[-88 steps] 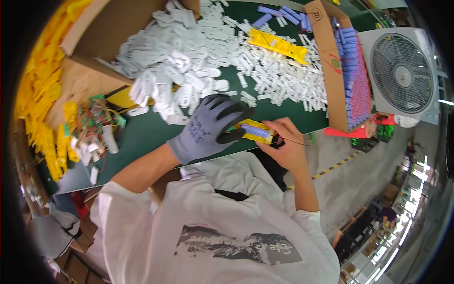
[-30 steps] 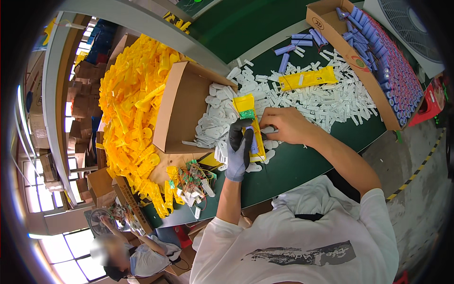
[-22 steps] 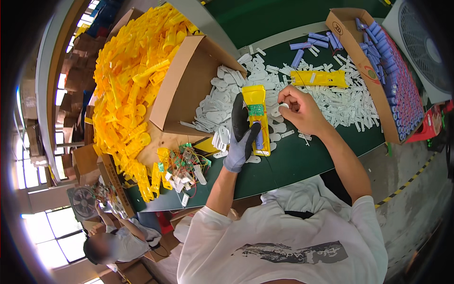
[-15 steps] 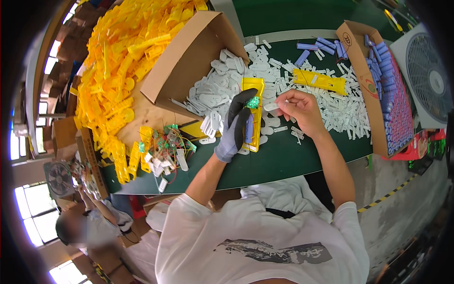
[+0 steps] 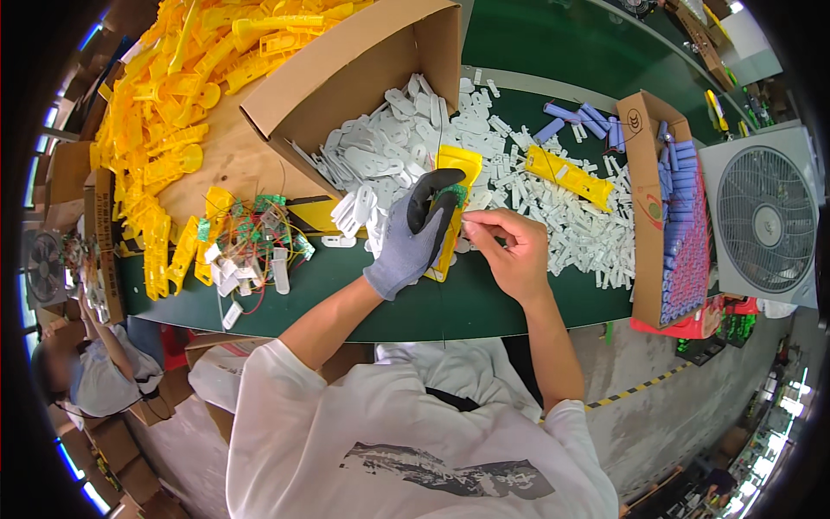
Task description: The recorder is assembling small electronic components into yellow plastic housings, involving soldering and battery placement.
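Note:
My left hand point(image 5: 405, 238), in a grey and black glove, grips a long yellow plastic housing point(image 5: 460, 163) tilted over the table. A small green circuit board point(image 5: 461, 194) shows inside the housing beside the gloved fingers. The glove covers much of the housing's middle. Close by on its right, my bare right hand point(image 5: 517, 253) has thumb and forefinger pinched together at the housing's edge; what lies between the tips is too small to make out. White oval plastic pieces point(image 5: 372, 151) are heaped just beyond the left hand.
An open cardboard box point(image 5: 346, 65) lies behind the white heap. Small white parts point(image 5: 579, 238) and another yellow housing point(image 5: 568, 177) lie to the right. Beyond them stand a box of blue cells point(image 5: 683, 208) and a fan point(image 5: 765, 221). Wired boards point(image 5: 259, 229) and yellow housings point(image 5: 156, 173) lie left.
My right hand has moved in against the yellow housing; the white oval piece it pinched earlier no longer shows clearly. The housing has tilted in my left hand. The whole view has shifted.

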Available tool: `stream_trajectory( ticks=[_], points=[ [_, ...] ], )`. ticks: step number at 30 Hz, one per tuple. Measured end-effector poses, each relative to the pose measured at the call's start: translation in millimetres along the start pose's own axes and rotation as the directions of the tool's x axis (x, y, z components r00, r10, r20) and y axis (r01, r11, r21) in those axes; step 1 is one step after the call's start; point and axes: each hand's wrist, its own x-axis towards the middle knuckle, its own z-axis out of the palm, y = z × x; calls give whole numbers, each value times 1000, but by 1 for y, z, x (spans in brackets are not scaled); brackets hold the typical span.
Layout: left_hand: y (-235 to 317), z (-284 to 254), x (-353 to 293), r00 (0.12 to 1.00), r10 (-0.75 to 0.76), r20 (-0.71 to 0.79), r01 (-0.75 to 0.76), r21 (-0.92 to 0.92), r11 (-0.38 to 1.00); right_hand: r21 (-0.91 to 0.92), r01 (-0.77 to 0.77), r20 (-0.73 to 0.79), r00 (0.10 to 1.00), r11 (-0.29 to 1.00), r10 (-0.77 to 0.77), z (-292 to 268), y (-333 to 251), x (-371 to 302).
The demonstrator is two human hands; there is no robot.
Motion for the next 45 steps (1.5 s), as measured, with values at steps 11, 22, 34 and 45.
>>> stream_trajectory(
  ticks=[11,22,34,45],
  points=[
    [6,-6,-3,996,8,90,-10,22,1000,120,-80,149,987,989,62,-2,8,8],
    [8,-6,-9,994,-85,75,91,-80,993,426,-320,179,947,846,268,2,10,7],
    [3,-3,-11,991,-114,74,121,-100,988,511,-510,315,860,692,401,-8,28,5],
    [-2,-4,-13,986,4,165,29,-193,981,451,-544,396,832,707,388,-13,23,6]
  ],
)
